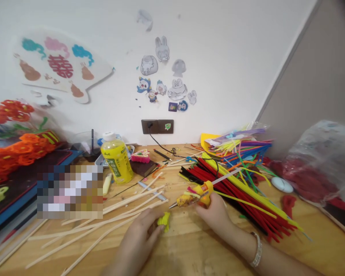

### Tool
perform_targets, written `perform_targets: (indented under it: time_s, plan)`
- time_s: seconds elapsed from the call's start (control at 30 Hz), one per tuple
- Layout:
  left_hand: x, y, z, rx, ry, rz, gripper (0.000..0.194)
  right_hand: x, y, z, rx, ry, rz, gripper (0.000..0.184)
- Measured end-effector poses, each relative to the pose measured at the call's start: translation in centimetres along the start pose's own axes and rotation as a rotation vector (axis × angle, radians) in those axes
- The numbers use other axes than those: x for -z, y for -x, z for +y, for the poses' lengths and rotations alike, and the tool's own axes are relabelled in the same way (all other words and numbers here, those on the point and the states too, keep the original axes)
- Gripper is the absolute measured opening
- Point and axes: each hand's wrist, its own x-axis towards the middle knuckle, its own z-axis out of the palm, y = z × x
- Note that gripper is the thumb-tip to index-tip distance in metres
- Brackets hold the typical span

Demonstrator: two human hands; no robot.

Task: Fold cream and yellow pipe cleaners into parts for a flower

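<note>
My right hand (215, 212) is wrapped round the handle of a yellow hot glue gun (202, 189). A whitish glue stick (227, 176) sticks out of its back end, and the metal nozzle (173, 206) points down to the left. Just below the nozzle, my left hand (140, 234) pinches a small yellow-green piece (164, 221) of fuzzy pipe cleaner between thumb and fingers. The nozzle and the piece look close together; whether they touch I cannot tell. Pale cream pipe cleaners (103, 224) lie spread beside my left hand.
Red pipe cleaners (247, 203) and yellow ones are heaped at right. A yellow drink bottle (116, 159) stands back left, near a dark box (142, 168). Orange fuzzy flowers (20, 153) sit far left. A plastic bag (324, 161) lies far right. A black cord hangs from the wall socket (157, 126).
</note>
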Motion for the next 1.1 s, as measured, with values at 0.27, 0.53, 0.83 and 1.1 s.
perform_targets:
  time_s: [0.27,0.53,0.83,1.1]
  plan:
    - [-0.3,0.4,0.2,0.061,-0.007,0.049,0.024,0.4,-0.3,-1.0,-0.042,-0.112,-0.023,0.019]
    - [-0.3,0.3,0.4,0.003,0.079,0.047,0.018,0.5,-0.3,-1.4,-0.037,-0.115,-0.024,0.018]
    - [-0.4,0.1,-0.3,0.235,0.291,0.201,0.022,0.8,-0.1,-1.8,-0.010,-0.038,-0.014,0.018]
    - [-0.2,-0.3,-0.4,0.418,0.765,0.220,0.024,0.6,-0.1,-1.3,0.019,-0.017,0.002,0.014]
